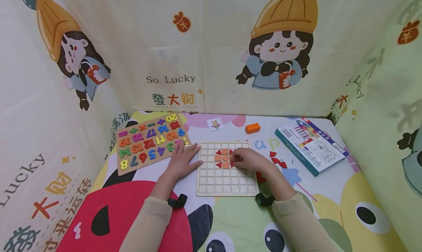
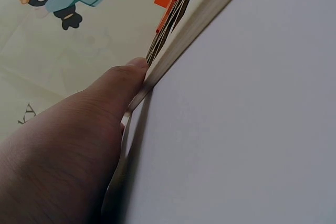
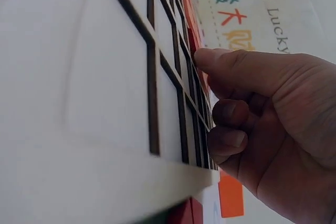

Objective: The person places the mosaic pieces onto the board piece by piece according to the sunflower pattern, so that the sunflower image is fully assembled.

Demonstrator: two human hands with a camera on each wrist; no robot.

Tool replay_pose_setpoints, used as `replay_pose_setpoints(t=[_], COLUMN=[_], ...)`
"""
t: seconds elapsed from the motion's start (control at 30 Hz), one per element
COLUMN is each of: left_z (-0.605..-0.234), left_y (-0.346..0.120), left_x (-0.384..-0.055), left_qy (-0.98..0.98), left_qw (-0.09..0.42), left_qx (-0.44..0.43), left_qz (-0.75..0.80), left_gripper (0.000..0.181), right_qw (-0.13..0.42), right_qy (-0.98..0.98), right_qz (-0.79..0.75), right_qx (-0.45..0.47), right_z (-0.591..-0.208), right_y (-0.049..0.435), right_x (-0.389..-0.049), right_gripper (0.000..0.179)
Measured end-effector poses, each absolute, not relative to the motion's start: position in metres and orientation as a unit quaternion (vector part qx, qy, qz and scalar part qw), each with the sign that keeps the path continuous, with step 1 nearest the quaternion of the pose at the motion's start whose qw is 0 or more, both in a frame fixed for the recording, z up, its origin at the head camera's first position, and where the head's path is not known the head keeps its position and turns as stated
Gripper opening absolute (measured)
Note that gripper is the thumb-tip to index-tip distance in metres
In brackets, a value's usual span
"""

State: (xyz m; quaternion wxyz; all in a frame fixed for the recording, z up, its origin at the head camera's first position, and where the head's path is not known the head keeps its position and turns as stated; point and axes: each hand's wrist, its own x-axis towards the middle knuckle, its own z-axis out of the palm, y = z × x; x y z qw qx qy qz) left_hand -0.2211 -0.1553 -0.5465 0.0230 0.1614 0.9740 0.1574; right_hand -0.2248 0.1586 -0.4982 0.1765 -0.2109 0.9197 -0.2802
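A square wooden grid board [image 1: 211, 188] lies on the table. At its upper middle, orange square tiles [image 1: 225, 165] and red triangles [image 1: 219, 152] surround an orange round piece [image 1: 225, 158]. My right hand [image 1: 250, 159] is over the board, just right of the round piece. Its thumb and curled fingers [image 3: 231, 114] pinch at a small orange-red tile, mostly hidden by the fingertips. My left hand [image 1: 180, 163] lies spread, its thumb [image 2: 123, 80] against the board's left edge and its fingertips at the colourful number board [image 1: 132, 168].
Behind the grid board lie a small picture card [image 1: 215, 124] and an orange block [image 1: 252, 128]. Loose red pieces [image 1: 278, 162] are scattered right of the board, partly behind my right arm. A flat box [image 1: 311, 145] rests at the right. Fabric walls [image 1: 211, 61] enclose the table.
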Motion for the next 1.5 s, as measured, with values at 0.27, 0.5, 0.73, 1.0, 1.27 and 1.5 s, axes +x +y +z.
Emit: replay_pose_setpoints(t=[0.27, 0.5, 0.73, 1.0, 1.27, 1.5], left_z=[-0.545, -0.544, -0.544, -0.546, -0.547, -0.548], left_y=[-0.155, -0.155, -0.155, -0.154, -0.155, -0.155], left_x=[-0.221, -0.220, -0.221, -0.220, -0.222, -0.223], left_qy=[0.974, 0.974, 0.975, 0.974, 0.974, 0.974], left_qw=[0.030, 0.032, 0.032, 0.029, 0.026, 0.032], left_qx=[0.158, 0.156, 0.155, 0.155, 0.159, 0.159], left_qz=[0.161, 0.161, 0.158, 0.161, 0.158, 0.157], left_gripper=[0.075, 0.076, 0.075, 0.075, 0.075, 0.075], right_qw=[0.158, 0.145, 0.138, 0.155, 0.179, 0.194], right_qy=[0.928, 0.936, 0.939, 0.934, 0.924, 0.918], right_qz=[-0.281, -0.270, -0.280, -0.288, -0.301, -0.289], right_qx=[-0.186, -0.171, -0.147, -0.142, -0.156, -0.189], right_z=[-0.485, -0.479, -0.481, -0.489, -0.498, -0.500], right_y=[0.178, 0.212, 0.249, 0.278, 0.301, 0.307], right_x=[-0.219, -0.218, -0.216, -0.205, -0.198, -0.193], right_gripper=[0.009, 0.013, 0.019, 0.018, 0.024, 0.026])
